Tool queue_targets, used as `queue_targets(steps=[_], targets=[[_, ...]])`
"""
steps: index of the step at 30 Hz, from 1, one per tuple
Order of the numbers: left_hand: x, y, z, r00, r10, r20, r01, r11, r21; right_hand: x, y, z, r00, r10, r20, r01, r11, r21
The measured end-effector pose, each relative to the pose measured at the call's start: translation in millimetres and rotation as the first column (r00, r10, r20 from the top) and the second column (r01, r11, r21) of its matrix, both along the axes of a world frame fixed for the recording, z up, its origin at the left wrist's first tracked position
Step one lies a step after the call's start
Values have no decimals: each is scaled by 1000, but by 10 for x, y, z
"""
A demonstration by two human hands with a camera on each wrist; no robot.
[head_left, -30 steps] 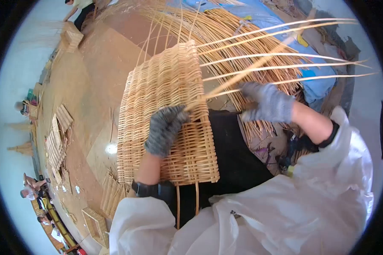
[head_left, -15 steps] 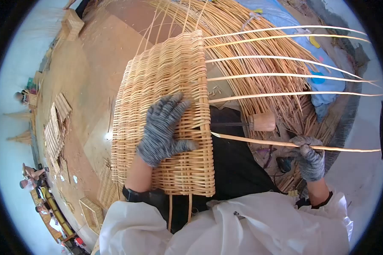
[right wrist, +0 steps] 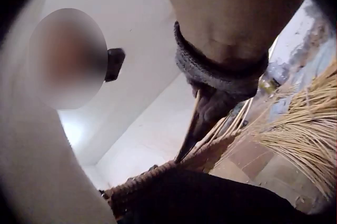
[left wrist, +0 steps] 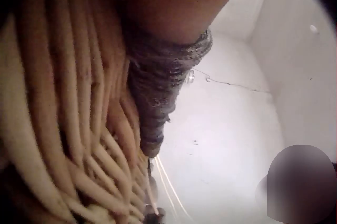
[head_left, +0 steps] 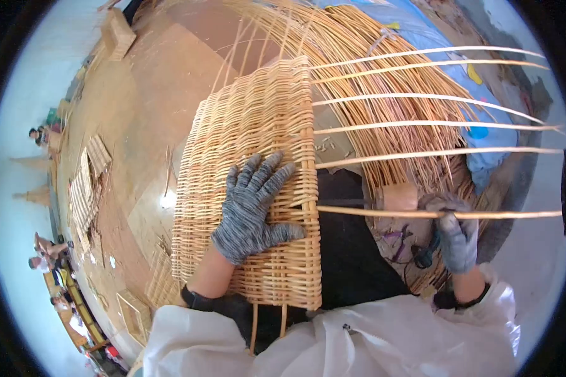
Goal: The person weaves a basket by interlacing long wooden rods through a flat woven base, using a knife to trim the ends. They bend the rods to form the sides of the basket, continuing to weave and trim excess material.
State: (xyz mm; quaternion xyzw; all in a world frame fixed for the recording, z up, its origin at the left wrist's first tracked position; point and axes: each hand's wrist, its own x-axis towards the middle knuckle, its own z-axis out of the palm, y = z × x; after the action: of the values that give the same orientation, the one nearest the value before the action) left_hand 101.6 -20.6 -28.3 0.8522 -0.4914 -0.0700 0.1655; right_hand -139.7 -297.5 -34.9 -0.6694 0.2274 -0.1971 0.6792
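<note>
A woven wicker panel [head_left: 245,119] stands slanted over the lap, with several long pale rods [head_left: 421,124] sticking out of its right edge. My gloved left hand [head_left: 251,213] rests flat on the weave, fingers spread and thumb pointing to the right edge. In the left wrist view, the glove [left wrist: 158,82] lies along the wicker. Out to the right, my gloved right hand [head_left: 457,235] grips a wicker rod [head_left: 358,211], whose left end is at the panel's edge. The right wrist view shows this rod [right wrist: 189,126] running from the hand down to the weave.
A wooden-handled tool [head_left: 399,196] with a dark shaft lies behind the held rod. A big bundle of rods [head_left: 383,81] covers the floor ahead, beside blue sheeting [head_left: 484,157]. Woven pieces [head_left: 85,188] and a box frame [head_left: 134,314] lie at left; people [head_left: 47,251] sit farther off.
My right hand swung the rod down and right from across the panel, then brought its tip to the panel's edge. My left hand let go of the rod and flattened on the weave.
</note>
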Motion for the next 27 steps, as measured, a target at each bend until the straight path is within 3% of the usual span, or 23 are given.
queue_targets(steps=[1,2,4,10,11,21,27], targets=[[5,16,30,1000,-15,3,15,1000,-19,221,55,162,973,117,198,-85,983,-163],[-2,30,63,1000,-16,-8,16,999,-31,279,110,277,938,104,330,-159,977,144],[-12,53,124,999,-19,-40,17,999,-51,335,312,453,735,-202,647,-274,785,556],[54,66,227,988,-75,-132,78,997,18,503,286,496,515,-189,836,-457,765,454],[62,71,224,984,-78,-159,83,996,25,278,131,331,450,-202,870,-534,720,444],[200,27,234,929,-67,-365,103,991,80,488,-35,181,631,-221,744,-350,775,527],[214,26,203,941,-71,-331,104,991,85,634,59,307,684,-174,709,-311,809,499]])
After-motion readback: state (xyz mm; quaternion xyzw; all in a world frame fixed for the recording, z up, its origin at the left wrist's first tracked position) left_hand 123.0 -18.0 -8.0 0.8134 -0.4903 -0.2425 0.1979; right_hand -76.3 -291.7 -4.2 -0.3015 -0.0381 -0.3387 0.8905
